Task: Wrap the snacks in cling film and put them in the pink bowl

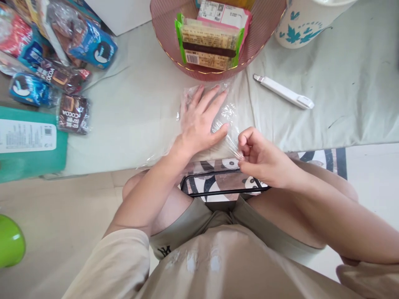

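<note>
Stretching step: the open left hand (200, 123) presses plastic film (229, 111), the right hand (264, 159) pinches its edge; a next pull likely needs steady anchoring.

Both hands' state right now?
Left hand: open, fingers spread, pressing on crinkled clear plastic film.
Right hand: closed, pinching the film's gathered edge.

clear plastic film (230, 111) — crinkled, one side drawn taut — lies on pale cloth (134, 104)

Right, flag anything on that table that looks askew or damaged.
Only the white tool looks askew, lying slantwise near the pink bowl. The clear plastic is creased, but it's stretched taut between the left hand and right hand. No damage stands out.
</note>
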`<move>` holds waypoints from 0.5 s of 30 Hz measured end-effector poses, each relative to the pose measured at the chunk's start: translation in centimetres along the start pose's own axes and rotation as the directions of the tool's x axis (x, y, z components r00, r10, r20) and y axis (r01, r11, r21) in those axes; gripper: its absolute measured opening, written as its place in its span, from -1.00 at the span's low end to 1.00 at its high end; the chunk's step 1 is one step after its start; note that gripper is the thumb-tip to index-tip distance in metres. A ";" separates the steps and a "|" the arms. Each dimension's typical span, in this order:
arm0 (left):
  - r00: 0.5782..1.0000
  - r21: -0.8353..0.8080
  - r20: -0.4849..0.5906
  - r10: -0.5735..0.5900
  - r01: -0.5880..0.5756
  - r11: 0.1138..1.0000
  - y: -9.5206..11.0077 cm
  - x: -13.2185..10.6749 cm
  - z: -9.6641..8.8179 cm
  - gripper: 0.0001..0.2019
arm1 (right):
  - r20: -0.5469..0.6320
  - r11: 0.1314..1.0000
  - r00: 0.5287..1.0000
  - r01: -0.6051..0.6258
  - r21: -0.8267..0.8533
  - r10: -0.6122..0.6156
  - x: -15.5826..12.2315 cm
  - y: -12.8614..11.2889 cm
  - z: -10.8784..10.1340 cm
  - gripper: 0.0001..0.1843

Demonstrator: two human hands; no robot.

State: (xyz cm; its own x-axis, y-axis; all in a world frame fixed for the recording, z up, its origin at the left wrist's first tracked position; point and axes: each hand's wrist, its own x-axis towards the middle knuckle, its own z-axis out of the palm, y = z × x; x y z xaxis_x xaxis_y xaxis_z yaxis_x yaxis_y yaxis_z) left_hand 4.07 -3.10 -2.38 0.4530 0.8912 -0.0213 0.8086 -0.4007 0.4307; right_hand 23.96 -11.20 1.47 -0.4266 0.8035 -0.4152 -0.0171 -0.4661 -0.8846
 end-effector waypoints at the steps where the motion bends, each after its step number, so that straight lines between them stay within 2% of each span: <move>1: 1.000 -0.004 0.009 -0.003 0.003 1.000 0.0 0.0 -0.1 -0.23 | -0.009 1.000 1.000 0.003 -0.001 -0.003 0.0 0.0 0.0 -0.60; 15: 1.000 0.028 0.014 -0.010 0.010 1.000 0.2 0.1 0.0 -0.24 | -0.121 0.994 0.992 -0.036 -0.100 0.024 -0.3 0.8 0.1 -0.62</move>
State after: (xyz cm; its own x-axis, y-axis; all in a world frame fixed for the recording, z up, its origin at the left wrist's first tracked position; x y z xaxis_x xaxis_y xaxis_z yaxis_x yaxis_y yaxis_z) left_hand 4.28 -3.05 -2.34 0.4501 0.8922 -0.0379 0.8232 -0.3981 0.4048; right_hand 23.96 -11.92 0.90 -0.3146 0.8310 -0.4587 0.0891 -0.4552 -0.8859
